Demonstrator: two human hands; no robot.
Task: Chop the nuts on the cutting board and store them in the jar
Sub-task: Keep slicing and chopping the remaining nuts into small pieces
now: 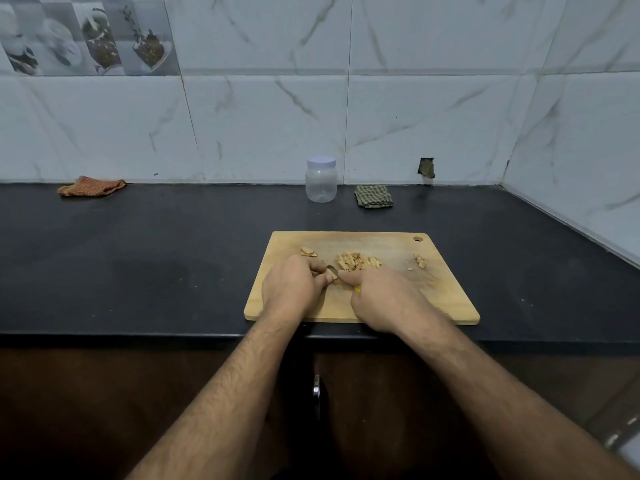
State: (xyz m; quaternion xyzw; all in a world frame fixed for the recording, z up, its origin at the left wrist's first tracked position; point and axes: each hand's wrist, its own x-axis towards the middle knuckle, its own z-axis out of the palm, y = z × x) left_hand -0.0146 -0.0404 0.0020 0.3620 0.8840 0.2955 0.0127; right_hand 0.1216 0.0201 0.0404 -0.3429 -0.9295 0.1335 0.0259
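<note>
Our left hand [294,289] pinches a nut [333,277] steady mid-frame on the cutting board [446,299]; our right hand [384,299] clamps fingers round the knife [331,269]. The chopped pile [358,262] waits above, the jar [321,180] capped behind.

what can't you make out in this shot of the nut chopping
Head view only:
- Knife: handle hidden in right hand, only a blade sliver and yellow speck show.
- Nut under left hand: covered by fingers.
- Jar: too far to tell if quite empty.
</note>
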